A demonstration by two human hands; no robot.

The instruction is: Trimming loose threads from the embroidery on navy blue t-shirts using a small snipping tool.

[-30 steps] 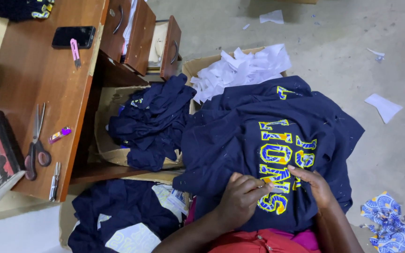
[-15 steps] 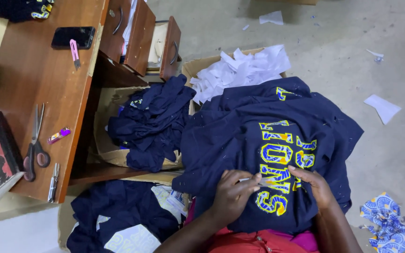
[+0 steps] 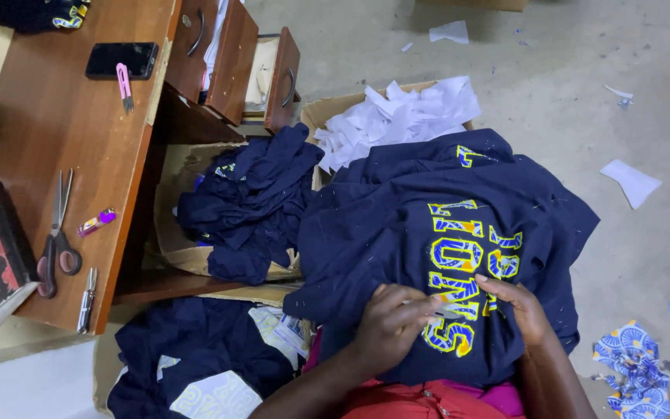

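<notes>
I see my left hand [image 3: 393,322] pinched shut on a small pale scrap at the yellow-and-blue patterned lettering of the navy cotton sweatshirt [image 3: 443,240] spread over my lap, while my right hand [image 3: 517,306] lies half-curled, pressing the fabric just beside the letters. I judge the work on this garment midway: more navy garments are heaped in the cardboard box [image 3: 246,202] by the brown wooden desk [image 3: 48,116], white paper offcuts [image 3: 397,116] beyond. Against half a second ago, the left fingers have closed inward over the lettering; the sweatshirt lies unmoved.
</notes>
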